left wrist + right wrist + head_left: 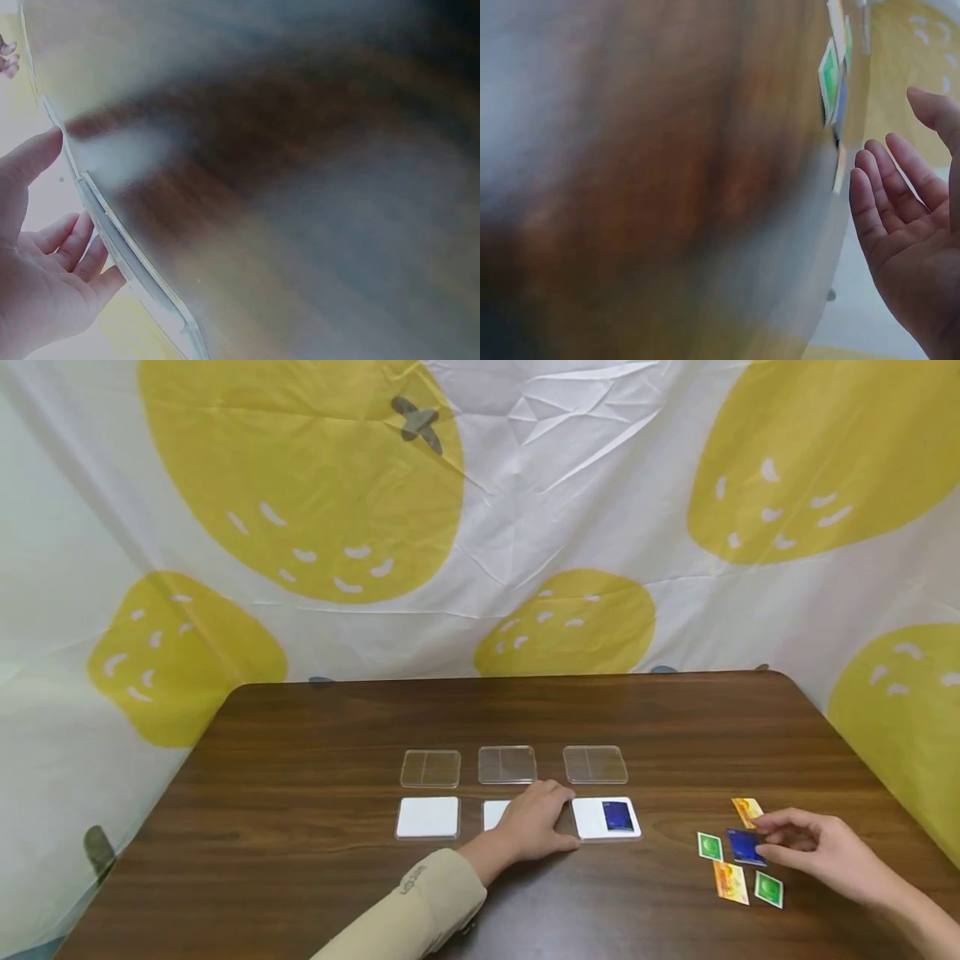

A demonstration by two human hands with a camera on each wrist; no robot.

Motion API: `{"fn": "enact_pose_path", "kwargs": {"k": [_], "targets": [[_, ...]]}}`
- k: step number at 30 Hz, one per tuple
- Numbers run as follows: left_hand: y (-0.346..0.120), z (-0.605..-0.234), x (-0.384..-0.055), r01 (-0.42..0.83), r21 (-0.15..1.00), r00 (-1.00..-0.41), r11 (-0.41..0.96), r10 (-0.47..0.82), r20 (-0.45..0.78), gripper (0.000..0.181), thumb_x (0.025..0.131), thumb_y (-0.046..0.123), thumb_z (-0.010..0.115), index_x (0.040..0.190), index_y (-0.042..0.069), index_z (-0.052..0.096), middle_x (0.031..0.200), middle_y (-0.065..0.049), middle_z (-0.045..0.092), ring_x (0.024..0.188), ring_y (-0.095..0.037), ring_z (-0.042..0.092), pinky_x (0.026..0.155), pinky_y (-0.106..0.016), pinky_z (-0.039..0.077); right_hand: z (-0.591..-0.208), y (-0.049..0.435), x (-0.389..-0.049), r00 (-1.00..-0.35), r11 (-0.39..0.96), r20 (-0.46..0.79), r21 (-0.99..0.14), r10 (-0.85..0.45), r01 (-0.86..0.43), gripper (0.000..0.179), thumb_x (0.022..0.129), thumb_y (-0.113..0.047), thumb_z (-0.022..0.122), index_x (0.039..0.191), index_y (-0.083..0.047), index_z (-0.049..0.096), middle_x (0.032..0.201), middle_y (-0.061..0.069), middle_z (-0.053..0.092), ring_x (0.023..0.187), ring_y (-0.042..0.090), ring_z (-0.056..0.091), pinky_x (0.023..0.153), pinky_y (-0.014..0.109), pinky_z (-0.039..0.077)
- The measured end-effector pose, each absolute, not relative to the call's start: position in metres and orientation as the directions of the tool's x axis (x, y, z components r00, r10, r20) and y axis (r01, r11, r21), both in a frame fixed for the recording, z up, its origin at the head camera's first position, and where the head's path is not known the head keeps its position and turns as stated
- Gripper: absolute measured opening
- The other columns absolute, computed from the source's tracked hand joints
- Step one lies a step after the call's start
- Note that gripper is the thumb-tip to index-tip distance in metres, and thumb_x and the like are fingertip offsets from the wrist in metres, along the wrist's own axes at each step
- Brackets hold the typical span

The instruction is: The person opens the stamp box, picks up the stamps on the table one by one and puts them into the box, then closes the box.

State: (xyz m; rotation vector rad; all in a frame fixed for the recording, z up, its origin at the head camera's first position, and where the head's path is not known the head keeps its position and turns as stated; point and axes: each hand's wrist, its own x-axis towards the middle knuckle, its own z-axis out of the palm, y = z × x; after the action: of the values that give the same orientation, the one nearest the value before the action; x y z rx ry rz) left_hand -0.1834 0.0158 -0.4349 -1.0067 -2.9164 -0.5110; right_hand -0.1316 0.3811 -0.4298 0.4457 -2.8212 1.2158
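My left hand (534, 823) lies across the middle white-backed case (494, 812), hiding much of it. Its thumb and fingertips are right at the left edge of the right-hand white-backed case (591, 814), on which a small dark-blue stamp (618, 816) lies. In the left wrist view those fingers (75, 244) are spread beside the case edge. Over the loose stamps my right hand (825, 853) hovers, thumb and fingertips at the right side of another blue stamp (742, 846). The right wrist view shows its fingers (889, 176) loosely bent, with nothing between them.
A third white-backed case (427, 817) sits to the left. Behind stand three clear lids (431, 768) in a row. Around the blue stamp lie green stamps (709, 846) and orange-yellow stamps (731, 882). A patterned cloth (360, 635) hangs behind the wooden table (262, 827).
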Motion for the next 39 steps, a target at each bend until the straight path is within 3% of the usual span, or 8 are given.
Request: {"fn": "enact_pose_path", "kwargs": {"k": [23,39], "targets": [[0.022,-0.429,-0.185,0.616,0.252,-0.783,0.747,0.616,0.089,0.055,0.074,0.038,0.071,0.117,0.008,0.056,0.108,-0.001,0.057,0.102,-0.015,0.051,0.086,-0.022,0.042,-0.439,0.405,-0.116,-0.974,0.781,0.145,-0.582,-0.175,-0.227,0.030,0.072,-0.013,0.075,0.098,-0.002,0.064,0.088,-0.023,0.058,0.075,-0.007,0.050,0.054,0.021,0.045],[0.017,-0.432,-0.184,0.605,0.270,-0.790,0.749,0.607,0.088,0.056,0.074,0.038,0.071,0.118,0.008,0.055,0.109,-0.001,0.057,0.103,-0.015,0.051,0.086,-0.022,0.042,-0.442,0.401,-0.121,-0.940,0.769,0.226,-0.541,-0.257,-0.340,0.043,0.061,-0.014,0.082,0.099,-0.007,0.065,0.094,-0.022,0.058,0.081,-0.009,0.049,0.058,0.016,0.044]]}}
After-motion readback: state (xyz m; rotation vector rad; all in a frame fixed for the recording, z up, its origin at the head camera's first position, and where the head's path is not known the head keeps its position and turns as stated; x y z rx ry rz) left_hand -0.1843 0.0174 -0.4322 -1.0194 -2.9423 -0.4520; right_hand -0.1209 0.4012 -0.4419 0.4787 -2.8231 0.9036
